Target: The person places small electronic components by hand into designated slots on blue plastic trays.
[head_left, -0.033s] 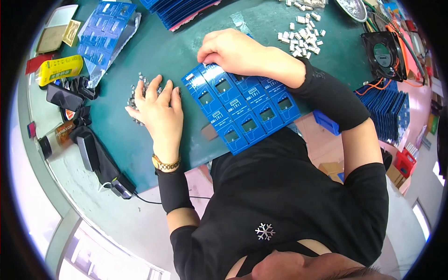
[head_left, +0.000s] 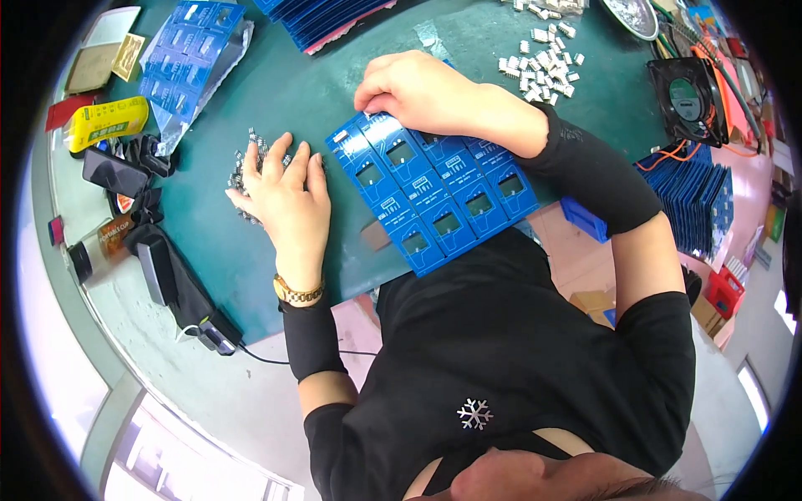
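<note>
A blue circuit board panel (head_left: 427,194) with rows of cut-out windows lies tilted at the near edge of the green table. My right hand (head_left: 422,90) rests over its far side, with fingers curled and thumb pressed in near the far left edge; anything in the fingertips is hidden. To the left, my left hand (head_left: 292,200) lies with fingers spread on a pile of small dark metal-legged components (head_left: 236,179). Nothing shows gripped in it.
White connectors (head_left: 547,68) lie heaped at the far right, near a metal dish (head_left: 631,17) and a black fan (head_left: 687,102). Stacked blue boards (head_left: 330,18) stand at the back. Bagged boards (head_left: 185,63), a yellow packet (head_left: 109,123) and a phone (head_left: 115,172) sit left.
</note>
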Tool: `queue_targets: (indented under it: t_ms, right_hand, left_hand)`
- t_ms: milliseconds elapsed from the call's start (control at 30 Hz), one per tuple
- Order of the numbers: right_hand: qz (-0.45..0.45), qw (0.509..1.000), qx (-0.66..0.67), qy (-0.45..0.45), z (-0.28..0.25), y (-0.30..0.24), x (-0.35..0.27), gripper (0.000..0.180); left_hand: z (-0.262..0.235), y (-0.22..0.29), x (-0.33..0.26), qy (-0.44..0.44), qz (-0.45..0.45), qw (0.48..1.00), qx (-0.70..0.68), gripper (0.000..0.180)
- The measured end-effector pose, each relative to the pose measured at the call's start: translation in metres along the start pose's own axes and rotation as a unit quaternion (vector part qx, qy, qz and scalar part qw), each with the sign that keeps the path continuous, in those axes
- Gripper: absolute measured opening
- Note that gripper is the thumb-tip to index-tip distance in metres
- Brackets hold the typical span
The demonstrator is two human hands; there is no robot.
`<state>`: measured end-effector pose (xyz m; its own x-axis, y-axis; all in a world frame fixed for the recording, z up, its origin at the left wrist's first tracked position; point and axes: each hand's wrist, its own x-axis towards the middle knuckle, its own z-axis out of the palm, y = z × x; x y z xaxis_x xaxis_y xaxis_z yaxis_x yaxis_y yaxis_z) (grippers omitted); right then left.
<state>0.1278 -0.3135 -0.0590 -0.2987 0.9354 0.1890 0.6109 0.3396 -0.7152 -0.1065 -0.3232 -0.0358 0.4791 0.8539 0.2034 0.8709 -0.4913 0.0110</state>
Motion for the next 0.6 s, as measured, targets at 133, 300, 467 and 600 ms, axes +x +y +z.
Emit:
queue_targets:
  t_ms: [133, 300, 467, 600]
  right_hand:
    - [-0.03, 0.999, 0.007, 0.029, 0.001, 0.001, -0.001, 0.01]
    - [-0.04, 0.999, 0.0, 0.01, -0.003, -0.001, -0.001, 0.011]
    - [-0.057, 0.998, -0.035, -0.021, -0.007, -0.007, 0.001, 0.012]
    - [-0.01, 0.996, -0.066, -0.064, -0.011, -0.012, 0.007, 0.009]
  left_hand:
    - [0.002, -0.001, -0.005, 0.008, -0.007, 0.999, -0.045, 0.025]
    - [0.006, -0.001, -0.012, 0.016, -0.019, 0.996, -0.088, 0.023]
    - [0.008, -0.001, -0.012, 0.03, -0.029, 0.995, -0.095, 0.014]
    - [0.008, -0.001, -0.011, 0.036, -0.044, 0.986, -0.159, 0.014]
